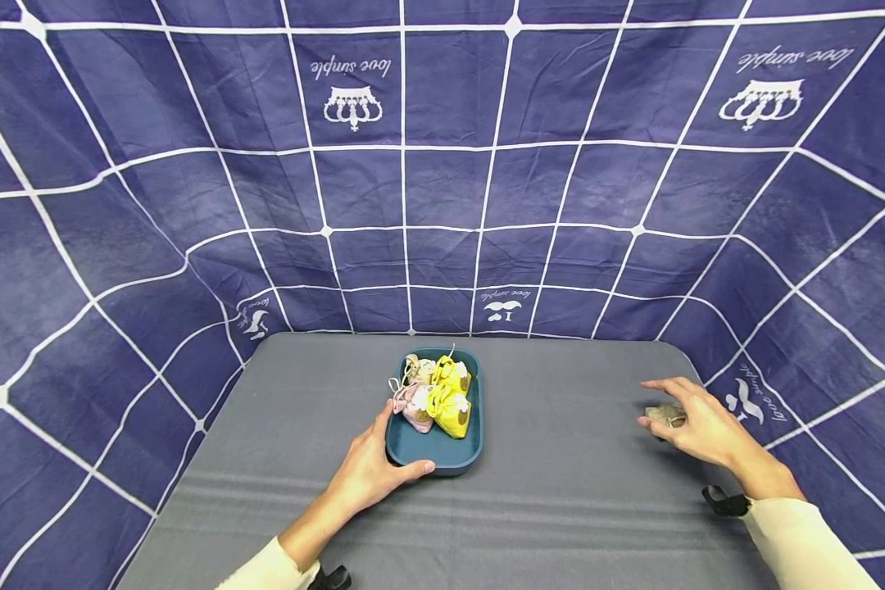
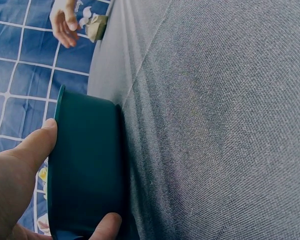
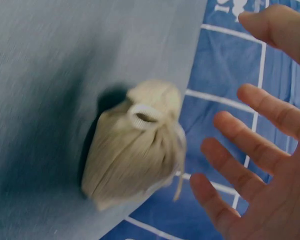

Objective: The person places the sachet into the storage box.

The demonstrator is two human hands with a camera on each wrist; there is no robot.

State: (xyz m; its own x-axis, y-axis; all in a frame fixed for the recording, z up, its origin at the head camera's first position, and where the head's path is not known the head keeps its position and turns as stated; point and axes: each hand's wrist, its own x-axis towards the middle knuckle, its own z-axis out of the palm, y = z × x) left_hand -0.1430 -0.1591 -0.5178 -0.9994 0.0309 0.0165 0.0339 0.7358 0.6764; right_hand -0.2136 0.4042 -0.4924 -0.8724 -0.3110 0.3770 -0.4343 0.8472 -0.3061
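Note:
My left hand point(image 1: 365, 469) grips the near left corner of a blue plastic box point(image 1: 431, 452), thumb along the near side and fingers at the left side. In the left wrist view, the thumb lies on the rim and a fingertip touches the outer wall point(image 2: 87, 165). Inside the box sit two yellow drawstring pouches point(image 1: 453, 414), a pink pouch point(image 1: 415, 411) and a cream pouch point(image 1: 422, 369). Over at the right, my right hand point(image 1: 702, 426) hovers with spread fingers around a beige drawstring pouch point(image 3: 135, 165). A gap shows between fingers and pouch in the right wrist view.
The grey cloth-covered table point(image 1: 560, 459) stretches between the box and the beige pouch. Blue curtains point(image 1: 450, 188) with white grid lines rise at its back, left and right edges. Dark straps point(image 1: 726, 501) circle the wrists.

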